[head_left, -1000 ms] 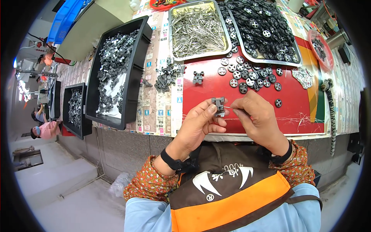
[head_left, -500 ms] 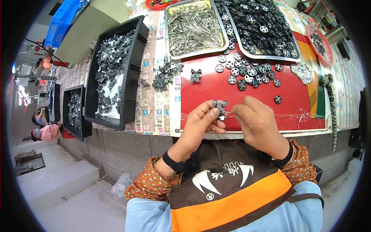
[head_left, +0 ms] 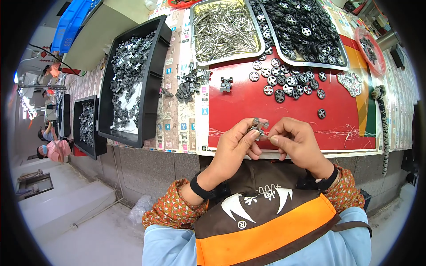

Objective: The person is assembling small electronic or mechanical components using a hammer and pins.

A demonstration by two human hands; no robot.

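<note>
I hold a small grey plastic bracket (head_left: 258, 126) between the fingertips of my left hand (head_left: 235, 144), just above the near edge of the red mat (head_left: 248, 104); it is a squat, blocky piece with short prongs sticking out, pale grey against the red, and partly hidden by my fingers. My right hand (head_left: 296, 142) is pinched on a thin metal pin (head_left: 265, 135), its thumb and forefinger closed around it, with the tip of the pin meeting the side of the bracket, so both hands are grasping and close together over the table edge. Ahead of me on the mat lies a loose scatter of black wheels (head_left: 288, 82) with pale hubs, one of them (head_left: 322, 113) apart from the rest, and a single assembled grey piece (head_left: 226, 84) sits alone near the mat's far left side. Beyond the mat a shallow metal tray (head_left: 262, 42) is filled with a tangle of thin silver pins, and beside it on the right a second metal tray (head_left: 310, 65) is heaped with many more black wheels. To my left a deep black bin (head_left: 153, 88) holds a pile of grey brackets over a white sheet, and further left a smaller black bin (head_left: 75, 124) holds more of the same. A small heap of dark grey parts (head_left: 188, 86) lies on the paper-covered table between the big bin and the mat
</note>
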